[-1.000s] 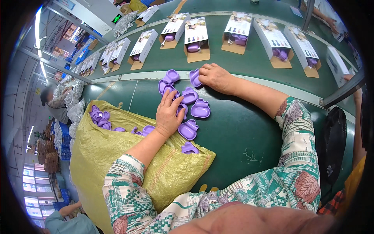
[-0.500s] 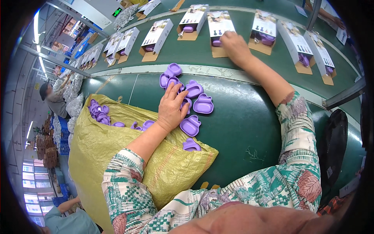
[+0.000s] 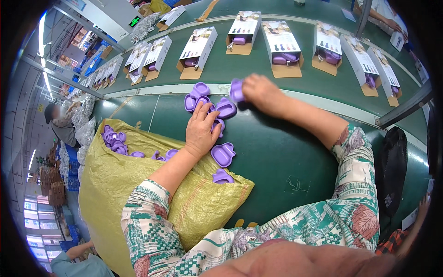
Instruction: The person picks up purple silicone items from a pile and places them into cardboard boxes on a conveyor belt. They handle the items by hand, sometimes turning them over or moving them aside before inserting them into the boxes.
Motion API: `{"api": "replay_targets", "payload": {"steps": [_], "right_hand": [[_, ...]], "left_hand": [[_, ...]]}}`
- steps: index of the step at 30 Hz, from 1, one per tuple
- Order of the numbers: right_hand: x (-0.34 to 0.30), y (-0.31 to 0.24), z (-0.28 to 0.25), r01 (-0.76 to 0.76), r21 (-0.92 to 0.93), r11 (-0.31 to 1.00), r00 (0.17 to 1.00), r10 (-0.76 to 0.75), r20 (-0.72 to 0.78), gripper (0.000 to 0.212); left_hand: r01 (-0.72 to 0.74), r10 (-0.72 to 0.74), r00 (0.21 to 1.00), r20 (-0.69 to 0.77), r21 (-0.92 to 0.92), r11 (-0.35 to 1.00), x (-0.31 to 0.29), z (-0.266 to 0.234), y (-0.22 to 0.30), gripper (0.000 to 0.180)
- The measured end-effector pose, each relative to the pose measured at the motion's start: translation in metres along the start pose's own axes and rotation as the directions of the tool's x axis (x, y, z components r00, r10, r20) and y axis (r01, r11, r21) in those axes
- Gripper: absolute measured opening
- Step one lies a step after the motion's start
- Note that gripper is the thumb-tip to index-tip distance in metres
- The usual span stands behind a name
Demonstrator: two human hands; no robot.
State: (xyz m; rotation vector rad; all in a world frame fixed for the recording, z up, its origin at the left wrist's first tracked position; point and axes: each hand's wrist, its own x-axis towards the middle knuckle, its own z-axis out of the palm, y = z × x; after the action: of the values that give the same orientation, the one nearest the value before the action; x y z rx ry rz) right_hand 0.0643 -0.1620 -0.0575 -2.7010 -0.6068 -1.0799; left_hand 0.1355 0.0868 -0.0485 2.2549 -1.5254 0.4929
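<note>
Several purple plastic pieces (image 3: pixel 208 104) lie in a loose cluster on the green table (image 3: pixel 286 157), and both hands work at that cluster from opposite sides. The left hand (image 3: pixel 201 130) rests flat on the near part of the pile, fingers spread and pressing down on the pieces beneath them rather than closed around any one. The right hand (image 3: pixel 263 92) reaches in from the right and is clamped on a single purple piece (image 3: pixel 236 90), which sticks out from the fingers on the side toward the cluster, just beside the topmost pieces. Two more purple pieces (image 3: pixel 223 154) lie apart from the heap, just beside the left wrist and close to the edge of a yellow woven sack (image 3: pixel 115 184). That sack lies open on the near left of the table under the left forearm, with further purple pieces (image 3: pixel 115 138) gathered in its mouth. Beyond the hands, on a lighter green belt (image 3: pixel 240 67), a row of open printed cartons (image 3: pixel 198 46) lies spaced out, each with a purple piece showing at its open end.
</note>
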Motion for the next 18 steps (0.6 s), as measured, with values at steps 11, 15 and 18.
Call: {"api": "replay_targets", "payload": {"steps": [11, 15, 18], "right_hand": [[0.046, 0.151, 0.021, -0.495, -0.475, 0.728, 0.852, 0.513, -0.103, 0.014], [0.032, 0.134, 0.02, -0.462, -0.474, 0.749, 0.886, 0.41, -0.217, 0.014], [0.026, 0.063, 0.021, -0.152, 0.05, 0.987, 0.978, 0.158, -0.138, 0.019]], "left_hand": [[-0.023, 0.021, 0.999, -0.028, -0.046, 0.999, 0.024, 0.016, 0.01, 0.033], [-0.049, 0.048, 0.998, -0.05, -0.016, 0.999, 0.022, 0.016, 0.004, 0.034], [-0.053, 0.052, 0.997, -0.053, -0.005, 0.999, 0.02, 0.015, 0.003, 0.035]]}}
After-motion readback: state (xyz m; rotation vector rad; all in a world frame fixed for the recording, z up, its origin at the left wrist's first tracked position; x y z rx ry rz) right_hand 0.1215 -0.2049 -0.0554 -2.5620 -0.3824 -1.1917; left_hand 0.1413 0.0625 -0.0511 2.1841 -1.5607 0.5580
